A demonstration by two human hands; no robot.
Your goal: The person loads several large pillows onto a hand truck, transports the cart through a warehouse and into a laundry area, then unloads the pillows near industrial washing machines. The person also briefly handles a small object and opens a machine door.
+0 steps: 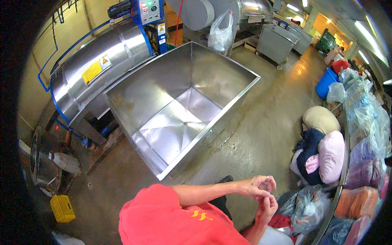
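Observation:
My left hand (256, 186), with a ring on one finger, is held out in front of my red shirt. Its fingers are curled in and meet the fingertips of my right hand (267, 207). Both hands are closed in a pinch, and whatever lies between the fingertips, if anything, is too small to make out. Beyond my left forearm stands a large open metal bin (185, 136) with nothing but a bare, shiny sloped bottom inside. Close to my right hand lies a clear plastic bag (309, 210) with stuff in it.
A steel drum machine (102, 61) with blue edging runs along the left. Stuffed cloth bundles (330, 157) lie on the floor at right, beside a long row of bagged folded textiles (356, 203). A blue barrel (325, 83), grey wheeled carts (275, 43) and a yellow crate (62, 208) stand farther off.

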